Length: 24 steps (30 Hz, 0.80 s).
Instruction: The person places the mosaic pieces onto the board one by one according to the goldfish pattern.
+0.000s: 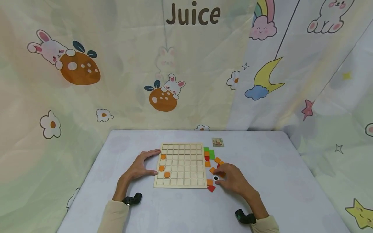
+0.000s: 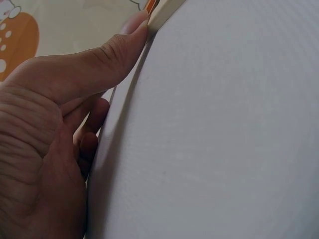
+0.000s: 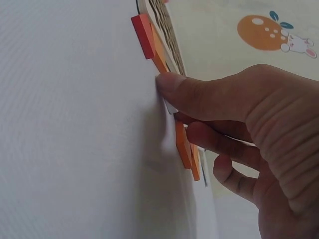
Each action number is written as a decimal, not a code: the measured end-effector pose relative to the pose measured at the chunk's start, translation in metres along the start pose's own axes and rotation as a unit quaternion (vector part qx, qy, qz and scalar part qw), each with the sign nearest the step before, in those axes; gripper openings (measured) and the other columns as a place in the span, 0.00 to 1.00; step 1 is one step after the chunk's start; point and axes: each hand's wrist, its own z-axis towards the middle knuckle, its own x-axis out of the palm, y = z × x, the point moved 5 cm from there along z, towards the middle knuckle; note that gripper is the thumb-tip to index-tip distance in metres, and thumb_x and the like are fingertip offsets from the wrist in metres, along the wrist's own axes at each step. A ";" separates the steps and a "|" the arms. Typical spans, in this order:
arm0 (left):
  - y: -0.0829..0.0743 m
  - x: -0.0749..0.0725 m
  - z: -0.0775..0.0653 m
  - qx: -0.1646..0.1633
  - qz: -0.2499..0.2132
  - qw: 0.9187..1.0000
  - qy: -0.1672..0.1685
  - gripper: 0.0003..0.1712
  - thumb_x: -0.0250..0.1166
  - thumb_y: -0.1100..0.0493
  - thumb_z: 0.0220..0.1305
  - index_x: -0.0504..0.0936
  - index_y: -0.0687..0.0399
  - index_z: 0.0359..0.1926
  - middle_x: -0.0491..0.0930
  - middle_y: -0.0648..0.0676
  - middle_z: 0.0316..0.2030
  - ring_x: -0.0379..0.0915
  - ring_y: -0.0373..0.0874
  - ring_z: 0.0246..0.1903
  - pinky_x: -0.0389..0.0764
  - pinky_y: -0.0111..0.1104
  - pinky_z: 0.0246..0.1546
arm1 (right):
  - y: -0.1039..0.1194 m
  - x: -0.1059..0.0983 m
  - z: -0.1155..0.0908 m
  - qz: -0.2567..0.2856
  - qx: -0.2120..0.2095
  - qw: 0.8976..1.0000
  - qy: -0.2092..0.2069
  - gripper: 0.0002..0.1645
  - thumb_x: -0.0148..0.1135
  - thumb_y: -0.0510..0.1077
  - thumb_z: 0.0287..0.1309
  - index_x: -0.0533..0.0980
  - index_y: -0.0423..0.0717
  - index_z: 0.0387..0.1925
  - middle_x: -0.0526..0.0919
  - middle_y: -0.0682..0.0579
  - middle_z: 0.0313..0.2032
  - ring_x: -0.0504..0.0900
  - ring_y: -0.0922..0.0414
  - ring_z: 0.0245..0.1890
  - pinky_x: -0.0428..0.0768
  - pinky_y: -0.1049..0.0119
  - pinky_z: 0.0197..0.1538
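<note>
A pale wooden grid board lies flat on the table, with orange round pieces on its left side. Along the board's left edge, my left hand rests with thumb and fingers spread wide, fingertips at the rim. My right hand is right of the board, pinching a white round piece with a black centre between thumb and forefinger. In the right wrist view the white piece shows only partly behind the thumb. Orange pieces lie close beside those fingers.
Right of the board lie green pieces, orange squares and a red piece. A small printed card sits behind them. The white-covered table ends at a cartoon-printed curtain.
</note>
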 end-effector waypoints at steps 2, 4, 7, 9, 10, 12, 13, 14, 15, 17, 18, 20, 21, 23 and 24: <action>0.000 0.000 0.000 0.003 0.000 1.000 -0.001 0.56 0.90 0.47 0.47 0.77 0.49 0.78 0.73 0.55 0.79 0.67 0.63 0.77 0.64 0.68 0.77 | 0.000 0.000 0.000 0.001 0.004 1.000 0.001 0.22 0.90 0.42 0.47 0.91 0.54 0.45 0.90 0.65 0.40 0.80 0.65 0.41 0.87 0.65 0.53; 0.000 -0.001 0.000 0.008 0.000 1.000 -0.003 0.57 0.90 0.47 0.46 0.77 0.50 0.77 0.73 0.56 0.79 0.67 0.63 0.76 0.65 0.67 0.77 | 0.000 0.000 -0.001 0.000 0.002 1.000 -0.001 0.22 0.90 0.42 0.47 0.91 0.54 0.45 0.90 0.64 0.40 0.81 0.65 0.42 0.88 0.62 0.53; 0.000 -0.001 0.000 0.013 0.003 1.000 -0.005 0.57 0.90 0.47 0.46 0.77 0.51 0.77 0.74 0.56 0.79 0.68 0.62 0.75 0.66 0.66 0.76 | 0.000 0.000 -0.002 -0.005 0.002 1.000 -0.005 0.22 0.90 0.42 0.47 0.91 0.54 0.46 0.90 0.65 0.41 0.81 0.65 0.43 0.88 0.60 0.55; 0.000 -0.001 0.000 0.015 0.005 1.000 -0.005 0.57 0.91 0.47 0.46 0.77 0.51 0.77 0.74 0.56 0.79 0.69 0.62 0.75 0.67 0.66 0.75 | 0.000 0.000 -0.002 -0.004 0.000 1.000 -0.008 0.23 0.90 0.42 0.47 0.91 0.54 0.46 0.90 0.65 0.41 0.81 0.65 0.43 0.88 0.59 0.55; 0.000 -0.001 0.000 0.014 0.006 1.000 -0.004 0.57 0.91 0.47 0.46 0.77 0.51 0.77 0.74 0.56 0.79 0.69 0.62 0.75 0.67 0.66 0.76 | 0.000 -0.001 -0.002 -0.002 0.003 1.000 -0.008 0.23 0.90 0.42 0.46 0.91 0.54 0.46 0.90 0.65 0.41 0.81 0.65 0.43 0.88 0.59 0.56; 0.000 -0.001 0.001 0.013 0.006 1.000 -0.004 0.57 0.91 0.47 0.46 0.77 0.51 0.77 0.74 0.56 0.79 0.68 0.62 0.75 0.66 0.66 0.76 | 0.000 -0.001 -0.003 0.004 0.006 1.000 -0.006 0.23 0.90 0.42 0.46 0.91 0.54 0.47 0.90 0.65 0.42 0.82 0.65 0.44 0.89 0.59 0.56; -0.001 -0.001 0.001 0.013 0.005 1.000 -0.004 0.57 0.91 0.47 0.46 0.77 0.51 0.77 0.74 0.56 0.79 0.68 0.62 0.75 0.66 0.66 0.76 | 0.000 -0.002 -0.003 0.008 0.006 1.000 -0.006 0.23 0.90 0.41 0.46 0.91 0.54 0.47 0.90 0.65 0.42 0.82 0.65 0.44 0.89 0.58 0.56; -0.001 -0.001 0.001 0.012 0.004 1.000 -0.004 0.57 0.91 0.47 0.46 0.77 0.51 0.77 0.74 0.56 0.79 0.68 0.63 0.75 0.66 0.66 0.76 | 0.000 -0.002 -0.004 0.011 0.006 1.000 -0.005 0.23 0.90 0.41 0.47 0.91 0.53 0.47 0.90 0.65 0.42 0.82 0.65 0.44 0.89 0.59 0.56; -0.001 -0.001 0.001 0.011 0.003 1.000 -0.003 0.57 0.90 0.47 0.46 0.77 0.51 0.77 0.74 0.56 0.79 0.68 0.63 0.75 0.66 0.66 0.76 | 0.000 -0.002 -0.004 0.016 0.007 1.000 -0.003 0.23 0.90 0.41 0.47 0.91 0.53 0.47 0.90 0.65 0.42 0.82 0.65 0.44 0.89 0.59 0.56; -0.001 0.000 0.001 0.010 0.000 1.000 -0.003 0.57 0.91 0.48 0.46 0.77 0.51 0.77 0.73 0.56 0.79 0.68 0.63 0.75 0.66 0.67 0.76 | -0.001 -0.003 -0.005 0.026 0.004 1.000 -0.002 0.23 0.90 0.42 0.47 0.91 0.53 0.47 0.90 0.64 0.42 0.82 0.64 0.44 0.88 0.60 0.55; -0.001 0.000 0.000 0.009 0.001 1.000 -0.002 0.57 0.90 0.48 0.46 0.77 0.51 0.77 0.73 0.56 0.79 0.68 0.63 0.75 0.66 0.67 0.76 | -0.001 -0.003 -0.006 0.033 0.001 0.999 -0.001 0.23 0.90 0.42 0.48 0.91 0.52 0.47 0.90 0.64 0.42 0.82 0.64 0.44 0.88 0.61 0.55; -0.001 0.000 0.000 0.008 0.004 1.000 -0.001 0.57 0.90 0.48 0.46 0.77 0.51 0.77 0.73 0.56 0.79 0.68 0.62 0.75 0.66 0.66 0.75 | -0.001 -0.002 -0.008 0.050 -0.005 0.999 0.001 0.23 0.90 0.42 0.48 0.91 0.52 0.47 0.91 0.63 0.42 0.83 0.64 0.44 0.88 0.64 0.54; 0.000 0.000 0.000 0.009 0.005 1.000 -0.001 0.57 0.90 0.48 0.46 0.76 0.51 0.77 0.73 0.56 0.79 0.68 0.63 0.75 0.66 0.66 0.75 | 0.000 -0.002 -0.009 0.060 -0.009 0.998 0.002 0.23 0.90 0.43 0.47 0.91 0.51 0.47 0.91 0.62 0.42 0.83 0.64 0.43 0.88 0.65 0.53; 0.000 0.000 0.001 0.009 0.009 1.000 -0.002 0.57 0.90 0.48 0.46 0.76 0.51 0.78 0.73 0.56 0.79 0.68 0.62 0.75 0.66 0.66 0.76 | 0.001 0.000 -0.011 0.076 -0.017 0.997 0.004 0.23 0.91 0.44 0.46 0.91 0.51 0.46 0.90 0.62 0.41 0.83 0.65 0.42 0.88 0.68 0.51; 0.000 0.000 0.001 0.010 0.010 1.000 -0.002 0.57 0.90 0.48 0.47 0.76 0.51 0.78 0.73 0.56 0.79 0.68 0.62 0.75 0.66 0.66 0.76 | 0.001 0.001 -0.012 0.081 -0.021 0.996 0.006 0.22 0.91 0.45 0.46 0.91 0.51 0.45 0.89 0.63 0.40 0.82 0.65 0.40 0.88 0.69 0.49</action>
